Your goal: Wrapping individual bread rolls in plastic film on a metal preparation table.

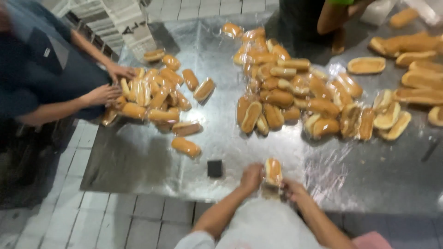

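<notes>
At the near edge of the shiny metal table (230, 138), both my hands close on one long bread roll (273, 169) in a clear wrapper. My left hand (251, 177) grips its left side and my right hand (291, 188) pinches the wrapper at its lower right. A small black block (214, 168) lies on the table just left of my left hand. The picture is blurred, so the exact finger hold is unclear.
A heap of wrapped rolls (295, 97) fills the table's middle, with unwrapped rolls (415, 69) at right. A second heap (159, 99) lies at left, where another person's hands (104, 94) rest on it. A third person stands at the far side (323, 18). White tiled floor lies below.
</notes>
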